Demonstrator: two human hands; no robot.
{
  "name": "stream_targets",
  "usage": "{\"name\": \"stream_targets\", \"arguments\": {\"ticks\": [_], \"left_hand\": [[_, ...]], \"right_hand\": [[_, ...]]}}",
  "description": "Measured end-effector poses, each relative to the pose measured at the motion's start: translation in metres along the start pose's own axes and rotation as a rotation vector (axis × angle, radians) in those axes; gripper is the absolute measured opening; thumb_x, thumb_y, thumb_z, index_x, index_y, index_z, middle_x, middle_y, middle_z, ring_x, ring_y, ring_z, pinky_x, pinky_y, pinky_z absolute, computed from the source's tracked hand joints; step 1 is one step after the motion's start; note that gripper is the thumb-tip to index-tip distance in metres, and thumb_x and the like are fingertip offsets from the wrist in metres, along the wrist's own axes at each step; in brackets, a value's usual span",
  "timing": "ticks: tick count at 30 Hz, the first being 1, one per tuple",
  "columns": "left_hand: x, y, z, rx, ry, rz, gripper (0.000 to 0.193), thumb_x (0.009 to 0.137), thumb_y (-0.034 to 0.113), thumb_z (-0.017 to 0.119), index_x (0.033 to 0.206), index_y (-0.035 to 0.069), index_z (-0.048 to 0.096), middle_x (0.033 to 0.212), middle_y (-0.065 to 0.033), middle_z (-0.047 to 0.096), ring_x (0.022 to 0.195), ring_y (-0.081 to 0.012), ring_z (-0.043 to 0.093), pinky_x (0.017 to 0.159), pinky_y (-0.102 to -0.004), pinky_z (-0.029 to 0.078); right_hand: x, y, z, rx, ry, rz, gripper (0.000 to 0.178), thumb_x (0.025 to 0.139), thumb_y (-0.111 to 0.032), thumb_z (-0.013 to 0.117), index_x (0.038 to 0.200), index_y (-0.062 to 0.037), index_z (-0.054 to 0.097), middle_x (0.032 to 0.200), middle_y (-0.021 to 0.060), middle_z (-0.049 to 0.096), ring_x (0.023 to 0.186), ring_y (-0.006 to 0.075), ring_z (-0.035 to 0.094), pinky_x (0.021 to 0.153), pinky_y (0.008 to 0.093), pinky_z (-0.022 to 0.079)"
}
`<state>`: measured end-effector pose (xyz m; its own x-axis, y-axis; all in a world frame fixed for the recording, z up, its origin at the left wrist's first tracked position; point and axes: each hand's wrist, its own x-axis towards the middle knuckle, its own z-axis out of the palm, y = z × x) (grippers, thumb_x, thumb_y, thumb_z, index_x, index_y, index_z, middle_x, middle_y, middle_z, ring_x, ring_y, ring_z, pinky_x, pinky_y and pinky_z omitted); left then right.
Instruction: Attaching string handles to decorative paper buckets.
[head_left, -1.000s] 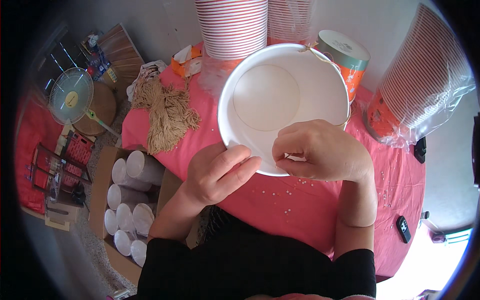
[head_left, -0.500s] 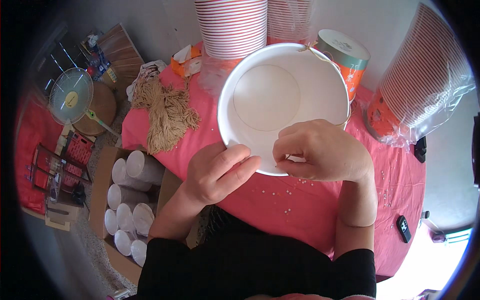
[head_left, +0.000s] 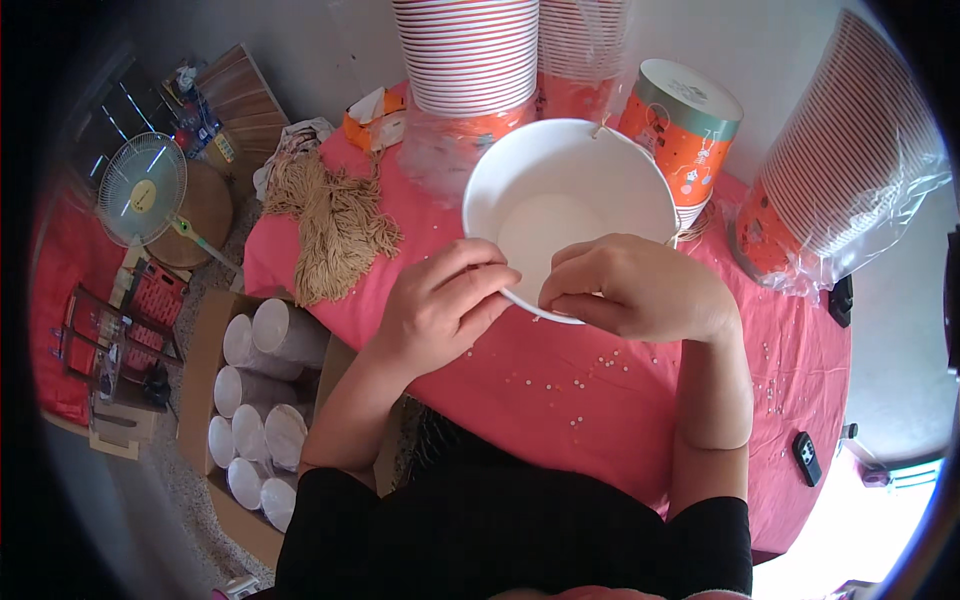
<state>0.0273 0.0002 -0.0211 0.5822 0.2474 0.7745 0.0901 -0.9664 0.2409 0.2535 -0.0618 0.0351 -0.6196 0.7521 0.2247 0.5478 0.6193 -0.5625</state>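
A large white paper bucket stands tilted before me, its open mouth partly toward me. My left hand grips the bucket's near-left rim between thumb and fingers. At the near rim my right hand is closed in a pinch, its fingertips over the edge; whatever they pinch is hidden. A thin tan cord is tied through the rim at the far side and hangs down the right side. Small white paper dots lie scattered on the pink tablecloth below the bucket.
Stacked nested buckets stand behind, with a plastic-wrapped stack at right. An upturned orange bucket is behind mine. Tan cord bundles lie left. A box of wrapped white cups, a fan and a remote surround the table.
The bucket has tipped more upright and lowered, showing less of its bottom. My left hand has shifted slightly right and up along with the rim; my right hand stays pinched there.
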Motion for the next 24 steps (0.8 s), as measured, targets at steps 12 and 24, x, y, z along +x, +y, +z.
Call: {"name": "stream_targets", "arguments": {"ticks": [12,24], "left_hand": [[-0.012,-0.006,0.026,-0.006,0.261,-0.223,0.036,0.077,-0.007,0.071,0.109,0.003,0.061,0.115,-0.0143,0.058,0.087,-0.0197,0.064,0.068,-0.0296,0.055],[-0.022,-0.003,0.056,-0.194,0.254,-0.274,0.023,0.077,-0.001,0.076,0.094,0.003,0.061,0.083,-0.0066,0.062,0.069,-0.0166,0.061,0.058,-0.0273,0.049]], "right_hand": [[0.008,0.017,0.002,0.039,-0.074,0.11,0.021,0.084,-0.014,0.069,0.095,0.0027,0.067,0.08,0.0097,0.061,0.068,0.0194,0.062,0.062,0.0313,0.047],[0.009,0.017,0.003,0.082,-0.024,0.136,0.019,0.083,-0.01,0.066,0.096,0.0034,0.068,0.084,0.0111,0.065,0.072,0.021,0.065,0.064,0.0321,0.049]]}}
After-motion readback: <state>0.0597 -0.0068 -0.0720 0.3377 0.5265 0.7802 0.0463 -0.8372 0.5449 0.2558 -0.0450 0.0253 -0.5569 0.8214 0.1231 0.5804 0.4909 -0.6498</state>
